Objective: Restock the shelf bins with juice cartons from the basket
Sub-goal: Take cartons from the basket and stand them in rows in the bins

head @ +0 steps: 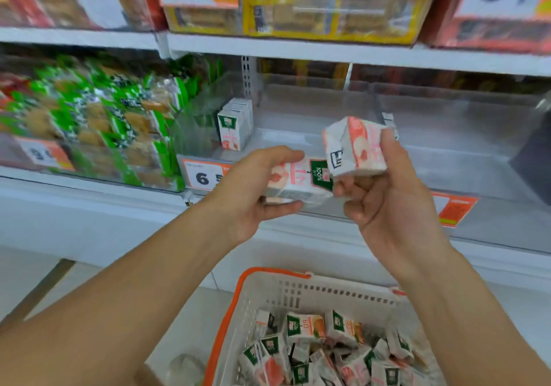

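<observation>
- 1 pink-and-white juice carton (298,183) is gripped sideways by the left hand (253,190), thumb on top, fingers curled beneath.
- A 2nd carton (354,147) is held tilted by the right hand (384,194), pinched between thumb and upper fingers; lower fingers are loosely curled.
- Both cartons are raised in front of the clear shelf bin (387,123), above its front lip.
- A small row of shelved cartons (234,126) stands upright at the bin's left end, against the divider; the rest of the bin floor looks bare.
- Many more cartons lie jumbled in the basket (313,293) with the orange rim, below the arms.
- Step judged: placing the 2 held cartons into the bin.
- To be done well: each carton should be turned upright, label outward, lifted over the lip and set just beside the standing row.
- Grip should be kept light; thin carton walls are likely to dent.
- 1 carton should be placed at a time, so the standing row is not knocked over.
</observation>
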